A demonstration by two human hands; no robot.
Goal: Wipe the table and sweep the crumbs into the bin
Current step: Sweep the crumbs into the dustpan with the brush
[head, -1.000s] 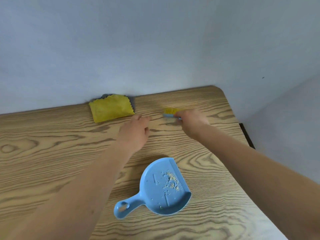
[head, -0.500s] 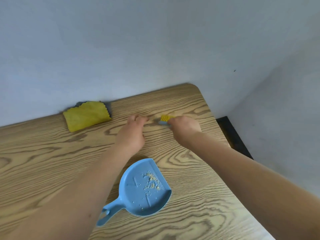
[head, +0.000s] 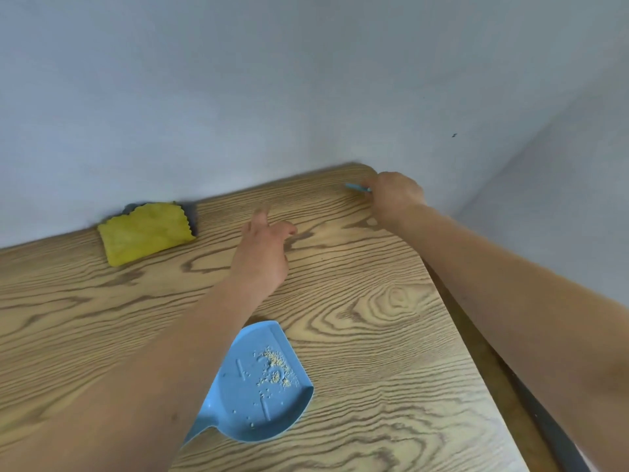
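Note:
A blue dustpan point(head: 258, 393) lies on the wooden table point(head: 374, 335) near me, with a small heap of crumbs point(head: 275, 366) in its tray; my left forearm covers its handle. My left hand point(head: 263, 253) reaches over the table with fingers stretched out, holding nothing. My right hand point(head: 394, 197) is at the table's far right corner and grips a small brush; only its blue end point(head: 357, 187) shows past the fingers. A yellow cloth point(head: 146, 233) lies by the wall at the back left. No bin is in view.
A pale wall runs along the table's far edge and another stands to the right. The table's right edge drops to a dark strip of floor point(head: 544, 420).
My right hand has carried the brush from the middle of the table out to the far right corner. My left hand has spread its fingers and shifted slightly. The camera view has swung.

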